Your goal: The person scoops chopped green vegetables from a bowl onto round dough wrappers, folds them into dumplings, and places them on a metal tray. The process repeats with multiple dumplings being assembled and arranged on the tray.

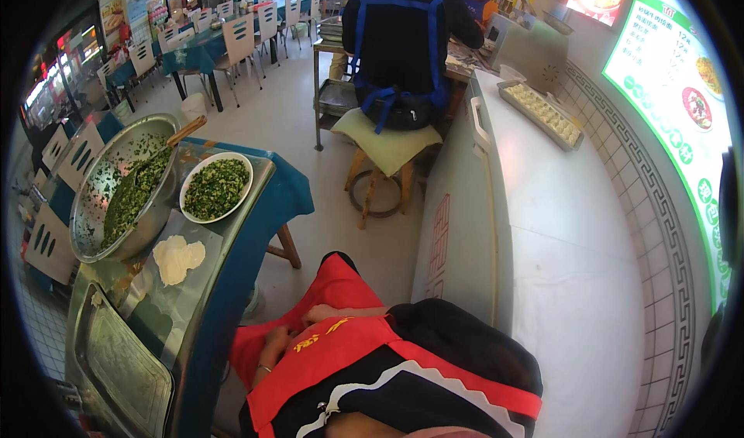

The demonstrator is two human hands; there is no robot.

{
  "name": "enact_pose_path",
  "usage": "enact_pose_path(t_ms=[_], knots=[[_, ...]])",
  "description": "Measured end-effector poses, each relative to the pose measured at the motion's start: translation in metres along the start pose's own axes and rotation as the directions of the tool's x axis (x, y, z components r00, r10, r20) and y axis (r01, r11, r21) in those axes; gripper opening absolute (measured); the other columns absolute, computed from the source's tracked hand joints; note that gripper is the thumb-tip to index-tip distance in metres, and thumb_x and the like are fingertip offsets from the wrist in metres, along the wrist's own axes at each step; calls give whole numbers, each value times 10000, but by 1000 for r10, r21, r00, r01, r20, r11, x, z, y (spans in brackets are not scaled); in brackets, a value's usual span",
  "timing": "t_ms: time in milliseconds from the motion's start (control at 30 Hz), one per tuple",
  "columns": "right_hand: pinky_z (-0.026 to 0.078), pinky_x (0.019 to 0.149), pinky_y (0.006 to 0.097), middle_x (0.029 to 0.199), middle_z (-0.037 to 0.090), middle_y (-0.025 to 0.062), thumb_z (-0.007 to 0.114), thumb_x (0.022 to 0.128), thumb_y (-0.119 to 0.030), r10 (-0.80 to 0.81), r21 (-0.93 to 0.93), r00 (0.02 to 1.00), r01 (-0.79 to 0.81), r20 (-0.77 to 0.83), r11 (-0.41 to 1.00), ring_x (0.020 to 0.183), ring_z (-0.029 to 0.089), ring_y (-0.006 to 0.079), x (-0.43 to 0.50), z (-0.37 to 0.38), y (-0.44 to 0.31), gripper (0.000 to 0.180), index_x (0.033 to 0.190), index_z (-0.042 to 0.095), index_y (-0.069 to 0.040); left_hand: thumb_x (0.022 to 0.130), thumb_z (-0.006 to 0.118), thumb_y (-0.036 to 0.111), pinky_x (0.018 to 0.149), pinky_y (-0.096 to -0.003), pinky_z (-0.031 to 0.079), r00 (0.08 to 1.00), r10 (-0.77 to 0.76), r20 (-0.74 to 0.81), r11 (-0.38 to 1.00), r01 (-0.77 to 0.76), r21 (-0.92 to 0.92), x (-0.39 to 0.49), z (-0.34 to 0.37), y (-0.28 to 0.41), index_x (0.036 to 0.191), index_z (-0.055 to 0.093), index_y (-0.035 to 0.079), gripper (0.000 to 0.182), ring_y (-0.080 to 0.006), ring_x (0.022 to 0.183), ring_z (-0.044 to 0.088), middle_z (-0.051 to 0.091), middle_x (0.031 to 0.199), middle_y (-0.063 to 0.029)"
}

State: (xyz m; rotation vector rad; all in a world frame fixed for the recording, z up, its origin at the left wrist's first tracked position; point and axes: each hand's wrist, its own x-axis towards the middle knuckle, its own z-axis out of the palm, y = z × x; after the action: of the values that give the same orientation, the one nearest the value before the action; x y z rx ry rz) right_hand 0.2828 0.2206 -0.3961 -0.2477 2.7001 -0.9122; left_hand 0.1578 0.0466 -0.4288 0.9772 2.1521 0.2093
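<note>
My left hand (pixel 278 339) rests low against the red apron (pixel 343 345) on my lap, a thin band at its wrist. Close beside it lies my right hand (pixel 318 315), also against the apron. The fingers of both are partly hidden, so whether they hold anything does not show. On the table to my left, thin dough wrappers (pixel 179 259) lie on a clear sheet. Behind them stand a white bowl (pixel 249 189) of chopped green filling and a large steel basin (pixel 87 205) of the same filling, with a wooden-handled utensil (pixel 187 130) leaning in it.
A metal tray (pixel 125 374) lies on the table's near part. At right, a white chest freezer (pixel 558 252) carries a tray of dumplings (pixel 543 112). Ahead, a person (pixel 401 37) sits on a cushioned stool (pixel 386 142). Dining tables and chairs (pixel 238 37) stand farther off.
</note>
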Motion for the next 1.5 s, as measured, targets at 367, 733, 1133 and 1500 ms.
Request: enact_pose_path(t_ms=[367,733,1133,1500], knots=[[481,605,438,682,614,188,595,893,-276,298,288,900,-207,-319,935,677,639,333,-11,-88,-34,284,802,631,-9,876,635,125,638,-344,513,921,152,-359,793,-331,-512,-28,-42,45,958,636,9,142,-232,714,652,686,833,-107],[467,541,316,691,625,115,712,820,-202,-42,231,701,290,-712,929,587,601,189,-61,-372,-170,332,1047,599,12,909,591,36,485,-223,406,704,287,-650,-55,-665,-745,-107,-272,208,1128,586,-23,227,-99,584,542,643,872,-97],[483,490,268,654,658,85,641,867,-106,-26,443,930,199,-367,874,505,592,122,-47,-290,-155,153,786,606,19,909,617,116,468,-208,432,818,264,-511,399,-575,-714,-98,-188,176,894,681,14,122,-89,496,557,619,670,-19],[452,577,360,659,586,152,568,823,-29,-10,181,985,41,-173,983,586,575,265,-12,-258,-156,162,978,603,2,889,615,150,559,-294,481,910,117,-398,631,-377,-678,-100,-92,112,807,639,-2,174,-138,606,602,630,676,-63]])
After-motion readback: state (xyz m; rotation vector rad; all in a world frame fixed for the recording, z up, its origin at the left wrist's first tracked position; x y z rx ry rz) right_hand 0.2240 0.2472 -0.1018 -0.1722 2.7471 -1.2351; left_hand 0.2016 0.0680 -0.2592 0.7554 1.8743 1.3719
